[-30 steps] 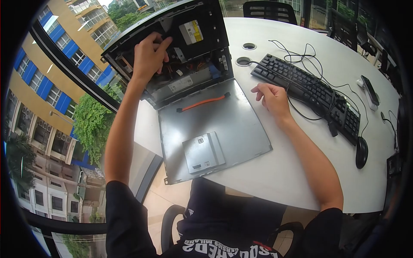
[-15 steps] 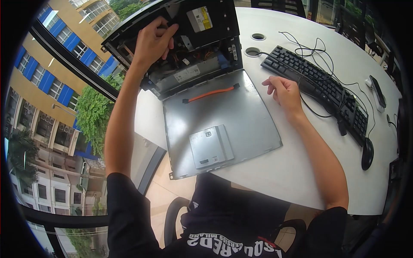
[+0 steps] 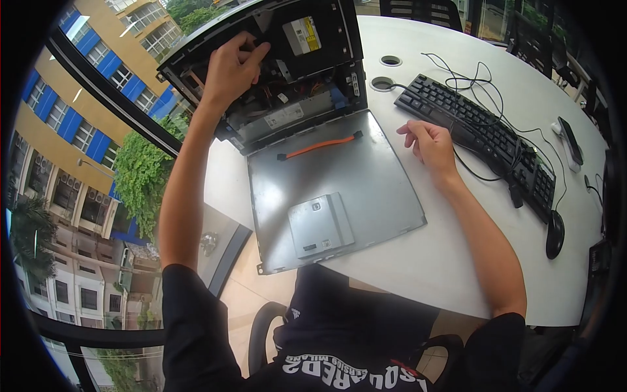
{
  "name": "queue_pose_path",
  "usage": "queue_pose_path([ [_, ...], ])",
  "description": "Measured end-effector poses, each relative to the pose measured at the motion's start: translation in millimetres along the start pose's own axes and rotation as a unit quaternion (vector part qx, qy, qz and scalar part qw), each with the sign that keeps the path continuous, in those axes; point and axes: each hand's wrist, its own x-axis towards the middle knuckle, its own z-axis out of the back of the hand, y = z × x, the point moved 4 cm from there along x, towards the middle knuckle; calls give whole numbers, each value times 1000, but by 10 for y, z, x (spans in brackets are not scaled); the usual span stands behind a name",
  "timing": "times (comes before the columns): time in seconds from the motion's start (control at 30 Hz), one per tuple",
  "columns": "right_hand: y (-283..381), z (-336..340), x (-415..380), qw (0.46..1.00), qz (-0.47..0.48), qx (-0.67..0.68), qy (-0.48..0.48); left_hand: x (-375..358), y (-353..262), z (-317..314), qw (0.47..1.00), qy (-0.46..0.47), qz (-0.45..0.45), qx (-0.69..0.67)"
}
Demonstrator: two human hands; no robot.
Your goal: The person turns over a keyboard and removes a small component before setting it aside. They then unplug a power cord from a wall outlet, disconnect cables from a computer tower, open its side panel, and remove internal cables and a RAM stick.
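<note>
An opened black desktop computer case point(image 3: 307, 85) stands at the table's far edge, its inside showing cables and metal parts. My left hand point(image 3: 232, 68) is up at the case's raised front section, fingers bent in a pinch; whatever lies between the fingertips is hidden. Beside it, a drive with a white and yellow label point(image 3: 302, 35) sits in that section. An orange SATA cable point(image 3: 320, 145) with black ends lies across the flat metal side panel point(image 3: 385, 189). To the panel's right, my right hand point(image 3: 428, 147) hovers or rests by the keyboard, loosely curled around nothing visible.
A black keyboard point(image 3: 480, 137) with tangled cables lies on the white table point(image 3: 457, 261), along with a black mouse point(image 3: 555, 234). A dark phone-like object point(image 3: 570, 140) leans at the right. Two round cable holes pierce the tabletop. A window runs along the left.
The view has shifted slightly. Both hands keep nearly the same pose and place, and the case, panel and orange cable stay put.
</note>
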Motion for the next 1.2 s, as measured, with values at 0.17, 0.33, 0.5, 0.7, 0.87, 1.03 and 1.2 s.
queue_pose_path([
  [0.17, -16, -2, 17, 1000, 0, -18, -7, -4, 8, 18, 999, 15, 46, 6],
  [0.33, -21, 6, 18, 1000, 4, -18, -3, -31, -7, 73, 997, 16, 74, -10],
  [0.5, -33, -4, 33, 999, 9, -32, -9, -128, 29, 124, 994, 19, 65, -82],
  [0.7, -15, -1, 17, 1000, 0, -24, -11, -307, -100, 106, 987, -1, 53, -149],
  [0.87, 10, 1, 3, 999, 0, -40, -12, -535, -285, 191, 994, -71, -35, -78],
  [1.03, -49, 4, 37, 998, 8, -53, -14, -960, -600, 318, 940, -97, -294, 146],
  [1.2, -48, 12, 55, 997, 37, -66, -17, -1547, -710, 274, 924, -14, -349, 156],
])
